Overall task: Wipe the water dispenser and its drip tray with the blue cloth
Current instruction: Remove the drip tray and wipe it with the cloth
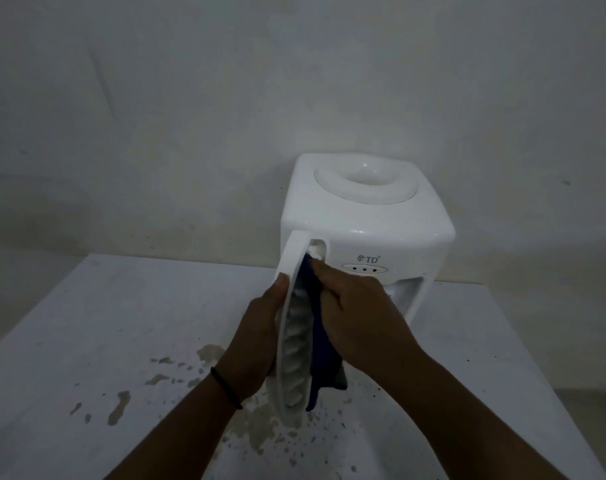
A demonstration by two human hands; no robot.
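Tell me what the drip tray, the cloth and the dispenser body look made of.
Drip tray: white moulded plastic by the look, with a ribbed grille. Blue cloth: soft fabric, hanging in limp folds. Water dispenser: glossy white plastic, highlights on rounded edges.

There is one view only, taken from a camera on the person's head. It looks forward and steeply down from above, so both forearms reach into the picture from the bottom edge and meet near the middle. The left hand [256,344] and right hand [358,317] are the nearest things and take up the centre. Beyond them the white surface [87,341] runs away from the camera to the wall [190,116], which fills the whole upper half. The water dispenser [370,216] stands against that wall, seen from above and in front, right of centre. The wide lens bends the surface's edges.
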